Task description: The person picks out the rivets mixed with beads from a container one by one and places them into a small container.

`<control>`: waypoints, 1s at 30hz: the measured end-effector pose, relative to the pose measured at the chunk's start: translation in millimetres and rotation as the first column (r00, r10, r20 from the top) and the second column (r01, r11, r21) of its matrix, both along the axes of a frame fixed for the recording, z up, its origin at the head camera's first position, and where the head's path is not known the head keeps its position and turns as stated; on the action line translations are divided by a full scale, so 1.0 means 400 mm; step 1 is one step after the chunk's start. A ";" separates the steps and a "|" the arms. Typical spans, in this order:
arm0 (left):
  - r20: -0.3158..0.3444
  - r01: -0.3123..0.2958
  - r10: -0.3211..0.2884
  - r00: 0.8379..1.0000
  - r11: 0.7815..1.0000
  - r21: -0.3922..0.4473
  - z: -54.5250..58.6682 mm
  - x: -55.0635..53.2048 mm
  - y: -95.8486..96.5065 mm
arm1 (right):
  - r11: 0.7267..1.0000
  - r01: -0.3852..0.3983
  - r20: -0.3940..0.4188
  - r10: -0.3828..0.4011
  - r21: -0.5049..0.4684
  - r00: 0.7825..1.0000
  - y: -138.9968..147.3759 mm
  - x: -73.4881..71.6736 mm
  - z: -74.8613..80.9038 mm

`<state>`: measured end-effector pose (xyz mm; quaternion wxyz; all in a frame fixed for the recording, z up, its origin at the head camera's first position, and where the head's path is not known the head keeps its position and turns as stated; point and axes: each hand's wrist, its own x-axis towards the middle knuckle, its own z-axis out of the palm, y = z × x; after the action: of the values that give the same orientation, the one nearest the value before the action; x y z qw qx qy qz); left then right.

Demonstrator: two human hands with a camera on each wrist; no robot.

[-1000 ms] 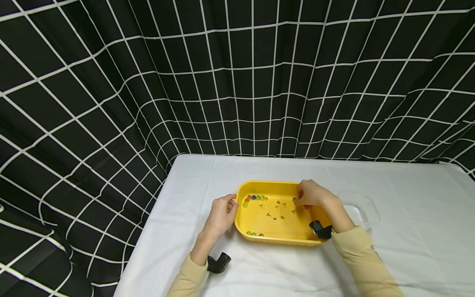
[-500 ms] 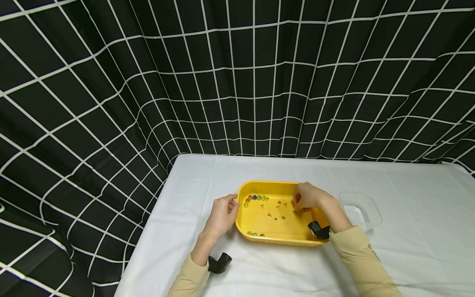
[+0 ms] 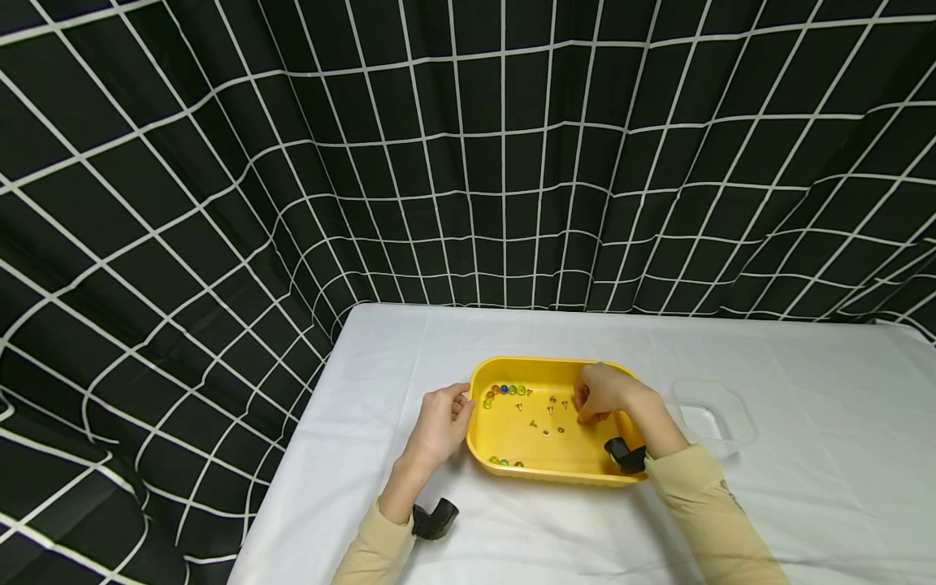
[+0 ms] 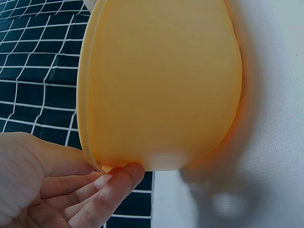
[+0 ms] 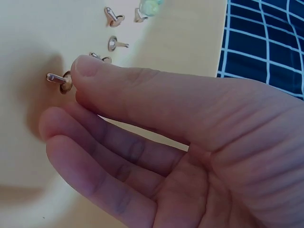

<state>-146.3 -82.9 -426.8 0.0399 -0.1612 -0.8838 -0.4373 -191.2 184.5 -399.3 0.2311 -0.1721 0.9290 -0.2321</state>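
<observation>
A yellow plastic tray (image 3: 512,445) holds glass marbles (image 3: 504,390) and scattered brass paper fasteners (image 3: 551,409). At its left end, my left hand (image 3: 439,426) pinches the rim between thumb and fingers; the left wrist view shows the tray's outer wall (image 4: 161,85) close up. Inside the right part of the tray is my right hand (image 3: 605,392). In the right wrist view, the thumb and index finger of that hand (image 5: 142,137) come together at one brass fastener (image 5: 59,80), its prongs pointing away from the fingertips. The other fingers are loosely bent.
To the right of the tray stands a clear plastic container (image 3: 712,418) on the white tablecloth (image 3: 819,455). More marbles (image 3: 504,462) lie along the tray's near left edge. A black curtain with a white grid (image 3: 512,162) hangs behind the table.
My right hand has shifted slightly left and toward me within the tray, reaching a fastener that was visible before. The left hand keeps its grip on the rim.
</observation>
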 end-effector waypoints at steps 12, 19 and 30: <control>0.003 -0.005 0.005 1.000 1.000 0.000 0.000 -0.001 0.001 | 1.000 0.015 -0.008 -0.015 0.010 1.000 -0.003 -0.004 -0.024; -0.003 -0.005 0.005 1.000 1.000 -0.005 -0.001 0.000 0.001 | 1.000 0.025 0.007 -0.025 0.010 1.000 -0.006 -0.005 -0.027; -0.012 0.003 -0.004 1.000 1.000 -0.003 -0.003 -0.001 0.000 | 0.999 0.042 0.006 -0.042 0.021 0.999 -0.013 -0.002 -0.029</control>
<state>-146.8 -83.0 -427.9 0.0443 -0.1655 -0.8840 -0.4349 -192.2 179.5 -411.0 0.2311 -0.1495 0.9340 -0.2279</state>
